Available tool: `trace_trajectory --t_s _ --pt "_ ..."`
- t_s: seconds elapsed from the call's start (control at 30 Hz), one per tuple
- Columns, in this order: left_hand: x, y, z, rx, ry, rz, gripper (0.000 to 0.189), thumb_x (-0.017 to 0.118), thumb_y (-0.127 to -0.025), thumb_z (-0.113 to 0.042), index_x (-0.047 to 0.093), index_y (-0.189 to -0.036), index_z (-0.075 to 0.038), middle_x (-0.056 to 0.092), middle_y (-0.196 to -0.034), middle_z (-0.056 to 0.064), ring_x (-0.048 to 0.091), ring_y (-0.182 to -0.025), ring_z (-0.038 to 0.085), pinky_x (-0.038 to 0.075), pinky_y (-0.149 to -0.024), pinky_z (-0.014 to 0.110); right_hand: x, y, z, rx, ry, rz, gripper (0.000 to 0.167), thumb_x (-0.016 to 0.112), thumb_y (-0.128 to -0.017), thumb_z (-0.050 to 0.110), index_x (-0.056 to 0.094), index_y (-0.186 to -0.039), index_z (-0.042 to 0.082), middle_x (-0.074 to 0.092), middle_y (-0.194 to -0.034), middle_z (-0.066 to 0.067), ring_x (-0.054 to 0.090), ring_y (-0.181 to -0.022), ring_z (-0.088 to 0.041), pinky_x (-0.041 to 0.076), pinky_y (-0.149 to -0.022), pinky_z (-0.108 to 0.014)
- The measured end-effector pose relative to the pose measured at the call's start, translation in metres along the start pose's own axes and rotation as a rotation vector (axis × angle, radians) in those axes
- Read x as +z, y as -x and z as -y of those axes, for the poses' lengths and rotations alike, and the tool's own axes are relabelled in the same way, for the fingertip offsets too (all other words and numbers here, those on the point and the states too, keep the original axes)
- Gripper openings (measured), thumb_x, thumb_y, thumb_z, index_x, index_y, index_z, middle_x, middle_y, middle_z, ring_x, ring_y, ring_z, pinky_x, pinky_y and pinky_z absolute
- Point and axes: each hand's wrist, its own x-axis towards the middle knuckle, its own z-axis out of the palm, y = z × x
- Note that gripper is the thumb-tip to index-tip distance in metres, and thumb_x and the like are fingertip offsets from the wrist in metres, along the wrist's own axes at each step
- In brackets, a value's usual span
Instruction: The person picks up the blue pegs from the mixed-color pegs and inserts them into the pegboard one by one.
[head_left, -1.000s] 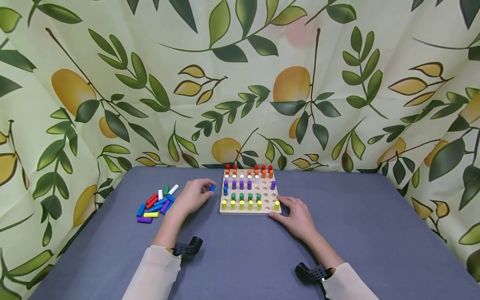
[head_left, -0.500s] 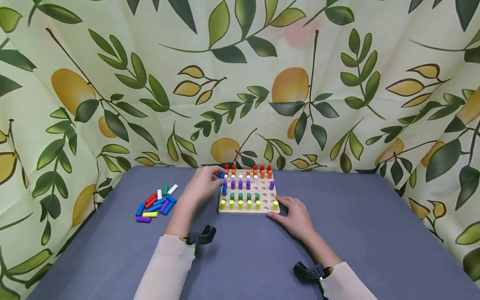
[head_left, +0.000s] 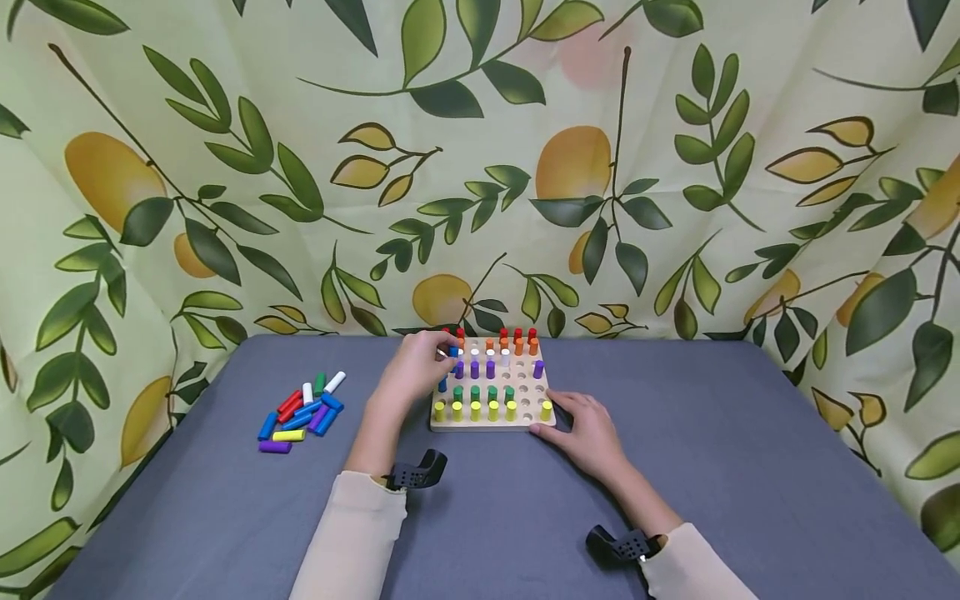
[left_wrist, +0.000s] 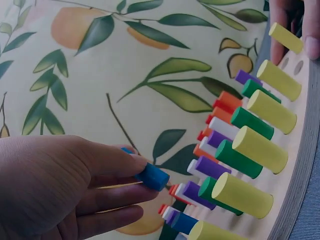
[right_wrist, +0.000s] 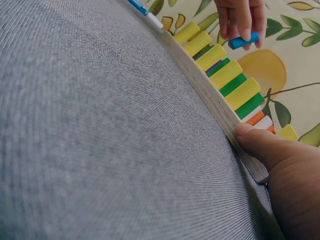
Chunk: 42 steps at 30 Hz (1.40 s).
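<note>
My left hand (head_left: 405, 371) is over the left side of a wooden pegboard (head_left: 487, 427). Between thumb and fingers it pinches a blue peg (left_wrist: 154, 176), tilted and clear of the board in the left wrist view. At the board's front right corner, my right hand (head_left: 588, 429) grips the edge, its thumb against the front side. Rows of pegs stand in the holes: yellow pegs (head_left: 476, 411) in front, then green pegs (head_left: 475, 393), one blue peg (head_left: 442, 384), purple, white, orange and red ones behind. The left hand hides part of the back left holes.
A loose pile of pegs lies on the grey cloth to the left, with a yellow peg (head_left: 288, 435), a purple peg (head_left: 275, 447), and several blue, red, white and green ones. A leaf-patterned curtain (head_left: 480, 167) hangs behind the table (head_left: 495, 517).
My left hand has carried the blue peg rightward from beside the board to above its left side. The right hand keeps its grip on the corner. The head view has shifted slightly.
</note>
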Motion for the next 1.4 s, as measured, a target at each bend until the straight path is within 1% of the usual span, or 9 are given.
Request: trace_trajectory --t_s 0.1,0.23,0.43,0.67,0.97,1.23,1.4 --pt "0.001 0.0 0.0 0.009 0.007 0.005 0.027 0.069 -0.094 -0.01 0.073 -0.121 -0.007 0.075 -0.115 0.011 0.072 -0.102 0.024 0.061 -0.085 0.04 0.0 -0.001 0.001 -0.005 0.0 -0.003 0.07 0.079 -0.084 0.046 0.061 -0.14 0.008 0.064 -0.137 -0.018 0.054 -0.132 -0.04 0.036 -0.113 -0.063" --pt "0.003 0.0 0.001 0.009 0.007 0.011 0.025 0.069 -0.094 -0.009 0.074 -0.118 -0.006 0.075 -0.113 0.011 0.072 -0.099 0.023 0.061 -0.086 0.04 0.0 0.0 0.001 -0.008 -0.003 0.002 0.07 0.078 -0.085 0.047 0.061 -0.14 0.009 0.064 -0.137 -0.017 0.054 -0.132 -0.04 0.036 -0.113 -0.063" --pt "0.008 -0.001 0.006 0.008 -0.023 0.008 0.022 0.07 -0.094 -0.011 0.076 -0.115 -0.008 0.076 -0.107 0.007 0.071 -0.097 0.02 0.06 -0.085 0.039 0.001 0.001 0.002 -0.001 -0.003 0.003 0.07 0.078 -0.084 0.047 0.061 -0.14 0.009 0.064 -0.137 -0.017 0.054 -0.133 -0.041 0.036 -0.113 -0.063" --pt "0.012 -0.002 0.009 0.013 -0.056 0.018 0.021 0.07 -0.094 -0.012 0.076 -0.114 -0.009 0.077 -0.106 0.006 0.071 -0.098 0.019 0.059 -0.089 0.04 0.001 0.001 0.001 0.003 -0.004 0.002 0.07 0.079 -0.084 0.047 0.061 -0.14 0.009 0.064 -0.137 -0.016 0.054 -0.132 -0.039 0.036 -0.113 -0.062" --pt "0.016 -0.005 0.011 0.005 -0.062 0.034 0.017 0.072 -0.093 -0.015 0.076 -0.109 -0.009 0.076 -0.099 0.004 0.069 -0.091 0.016 0.058 -0.085 0.038 0.001 0.0 0.0 -0.004 0.002 -0.005 0.069 0.078 -0.084 0.047 0.061 -0.14 0.009 0.065 -0.136 -0.016 0.055 -0.131 -0.039 0.037 -0.112 -0.061" --pt "0.02 -0.004 0.014 -0.024 -0.044 0.046 0.015 0.073 -0.093 -0.015 0.077 -0.107 -0.01 0.075 -0.097 0.003 0.066 -0.087 0.015 0.057 -0.084 0.037 0.001 0.0 0.0 -0.003 -0.003 -0.004 0.069 0.079 -0.084 0.046 0.061 -0.14 0.009 0.065 -0.136 -0.016 0.055 -0.131 -0.038 0.037 -0.112 -0.061" --pt "0.022 -0.004 0.016 -0.032 -0.039 0.051 0.016 0.073 -0.093 -0.015 0.077 -0.108 -0.011 0.075 -0.098 0.003 0.066 -0.087 0.015 0.057 -0.084 0.037 0.001 0.0 0.0 -0.001 0.0 -0.007 0.07 0.079 -0.084 0.047 0.061 -0.14 0.009 0.065 -0.136 -0.015 0.055 -0.131 -0.038 0.037 -0.112 -0.061"
